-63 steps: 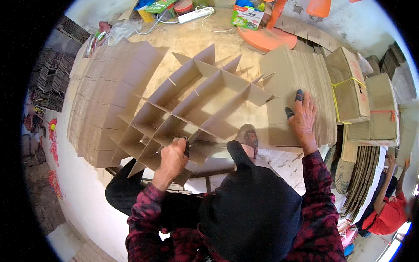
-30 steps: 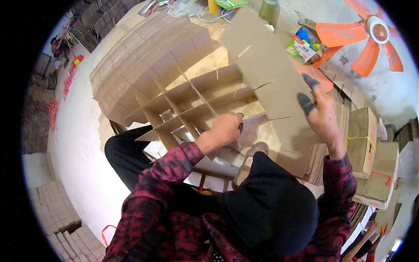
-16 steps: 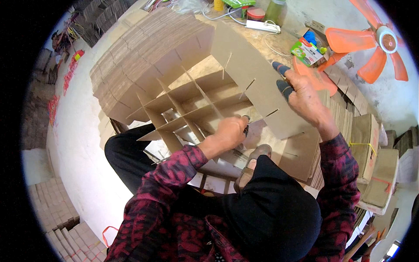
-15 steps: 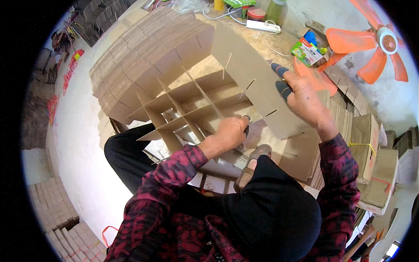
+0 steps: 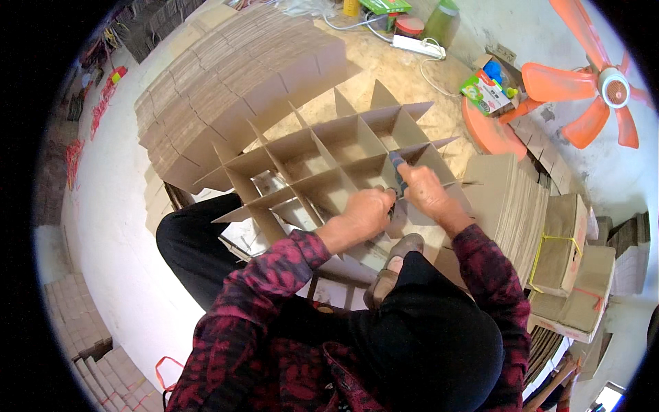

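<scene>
A cardboard divider grid (image 5: 320, 163) of crossed, slotted strips stands in front of me, forming several square cells. My left hand (image 5: 364, 214) is closed at the grid's near edge, pinching a cardboard strip. Just to its right, my right hand (image 5: 427, 192) has its fingers closed over a strip on the right side of the grid. Dark coverings wrap some of its fingertips. The hands nearly touch, and what lies between the fingers is partly hidden. One of my shoes (image 5: 409, 246) shows close beneath the hands.
A big stack of slotted cardboard strips (image 5: 226, 89) lies at the left, with another cardboard stack (image 5: 511, 199) at the right. Tied cartons (image 5: 559, 240) stand beyond it. An orange fan (image 5: 596, 86), a small box (image 5: 486, 93) and a white power strip (image 5: 418, 46) are at the back.
The right hand has moved left and down to the grid. The broad cardboard sheet it held upright now sits as a strip across the grid's right part. The left hand stays almost in place.
</scene>
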Available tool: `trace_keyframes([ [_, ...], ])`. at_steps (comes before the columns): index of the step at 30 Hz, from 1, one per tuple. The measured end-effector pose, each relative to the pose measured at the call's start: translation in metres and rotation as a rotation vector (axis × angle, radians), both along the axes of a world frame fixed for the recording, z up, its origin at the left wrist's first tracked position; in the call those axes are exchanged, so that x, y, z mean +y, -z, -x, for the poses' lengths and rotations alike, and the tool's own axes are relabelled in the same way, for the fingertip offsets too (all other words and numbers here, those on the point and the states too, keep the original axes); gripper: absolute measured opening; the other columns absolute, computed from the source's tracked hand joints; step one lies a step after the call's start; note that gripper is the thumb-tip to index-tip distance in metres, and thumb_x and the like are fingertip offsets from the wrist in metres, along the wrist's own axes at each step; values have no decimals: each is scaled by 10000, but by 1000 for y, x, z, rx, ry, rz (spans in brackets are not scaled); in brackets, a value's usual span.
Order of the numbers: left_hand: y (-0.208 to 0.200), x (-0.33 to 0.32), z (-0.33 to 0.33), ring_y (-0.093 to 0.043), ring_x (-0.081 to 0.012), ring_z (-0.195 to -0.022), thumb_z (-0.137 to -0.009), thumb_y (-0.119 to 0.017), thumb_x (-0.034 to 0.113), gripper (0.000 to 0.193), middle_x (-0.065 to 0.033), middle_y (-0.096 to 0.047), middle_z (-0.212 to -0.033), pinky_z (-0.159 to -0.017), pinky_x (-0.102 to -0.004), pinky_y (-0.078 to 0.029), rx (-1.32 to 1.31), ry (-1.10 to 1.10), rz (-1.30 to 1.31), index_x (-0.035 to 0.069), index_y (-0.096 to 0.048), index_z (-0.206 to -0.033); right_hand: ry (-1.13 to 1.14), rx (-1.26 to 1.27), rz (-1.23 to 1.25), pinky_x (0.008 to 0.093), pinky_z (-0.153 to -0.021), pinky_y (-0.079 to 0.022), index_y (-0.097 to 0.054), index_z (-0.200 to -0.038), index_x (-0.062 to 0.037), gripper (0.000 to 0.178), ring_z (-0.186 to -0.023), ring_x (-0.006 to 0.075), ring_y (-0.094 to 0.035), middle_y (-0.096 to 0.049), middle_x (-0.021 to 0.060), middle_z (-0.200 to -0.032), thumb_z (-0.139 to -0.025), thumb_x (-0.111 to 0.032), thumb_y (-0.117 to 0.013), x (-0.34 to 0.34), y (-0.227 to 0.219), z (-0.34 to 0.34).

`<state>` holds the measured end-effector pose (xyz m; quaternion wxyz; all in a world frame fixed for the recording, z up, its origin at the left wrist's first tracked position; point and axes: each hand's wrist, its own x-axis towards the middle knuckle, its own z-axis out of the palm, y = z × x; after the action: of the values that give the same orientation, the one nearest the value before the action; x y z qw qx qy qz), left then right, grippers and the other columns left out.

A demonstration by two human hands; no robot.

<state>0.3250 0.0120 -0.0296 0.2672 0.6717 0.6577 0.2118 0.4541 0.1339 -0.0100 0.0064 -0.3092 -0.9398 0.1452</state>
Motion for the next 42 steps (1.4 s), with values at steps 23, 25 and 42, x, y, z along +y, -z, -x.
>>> trace_keyframes([
  [23,8,-66,114,-548,-385,-905,-661,-609,-21,444,-174,-558,-984,-807,-478,-441,374,230,-107,65,-531,-1089,1,687,-432,446,-760,-468,-575,-694,-19,94,-952,327,-590,-598,210,-1002,-662,-97,-614,-93,24,-78],
  [25,1,-63,122,-555,-374,-694,-656,-575,-54,227,-148,-543,-745,-592,-424,-462,266,183,-192,71,-512,-835,327,546,-535,496,-863,-428,-548,-625,-30,112,-1064,397,-555,-594,239,-1110,-609,-102,-632,-95,16,-138],
  [42,-108,-410,365,-630,-244,-925,-776,-602,-48,450,-150,-655,-1044,-791,-352,-511,150,-1260,-370,9,-516,-1214,969,102,-340,403,-941,-403,-547,-1137,-24,403,-1078,314,-507,-558,175,-1145,-773,-154,-663,-120,33,-237],
])
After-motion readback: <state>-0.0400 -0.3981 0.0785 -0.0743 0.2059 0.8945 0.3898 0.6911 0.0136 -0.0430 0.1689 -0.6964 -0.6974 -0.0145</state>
